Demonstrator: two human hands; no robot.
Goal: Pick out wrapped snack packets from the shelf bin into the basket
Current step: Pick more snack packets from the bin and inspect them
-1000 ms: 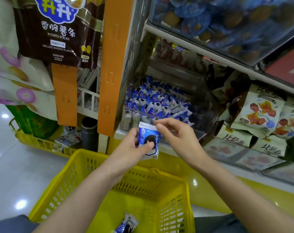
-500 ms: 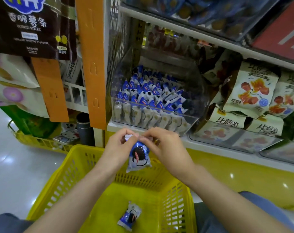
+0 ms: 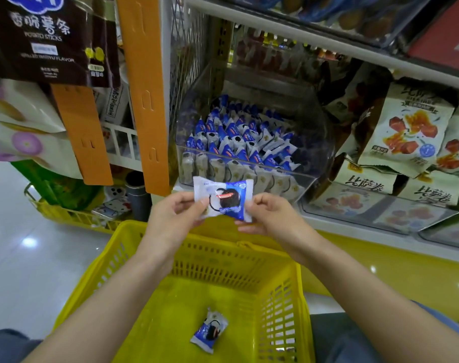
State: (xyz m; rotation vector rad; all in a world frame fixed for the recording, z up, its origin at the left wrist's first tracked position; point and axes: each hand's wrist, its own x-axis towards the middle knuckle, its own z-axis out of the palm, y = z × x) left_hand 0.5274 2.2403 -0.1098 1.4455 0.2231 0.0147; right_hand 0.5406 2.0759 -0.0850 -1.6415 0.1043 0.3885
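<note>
A blue-and-white wrapped snack packet (image 3: pixel 224 199) is stretched flat between both hands above the far rim of the yellow basket (image 3: pixel 280 305). My left hand (image 3: pixel 174 216) pinches its left edge and my right hand (image 3: pixel 271 214) pinches its right edge. One more packet of the same kind (image 3: pixel 209 330) lies on the basket floor. Behind the hands, a clear shelf bin (image 3: pixel 309 179) holds several more blue-and-white packets (image 3: pixel 238 142).
Bags of snacks (image 3: pixel 409 132) fill the shelf to the right of the bin. An orange upright strip (image 3: pixel 144 95) and hanging potato-stick bags (image 3: pixel 47 40) are at the left. A second yellow basket (image 3: pixel 65 213) stands on the shiny floor at the left.
Both hands have lifted the packet slightly and turned it from hanging upright to lying sideways, spread between them. The view has shifted a little.
</note>
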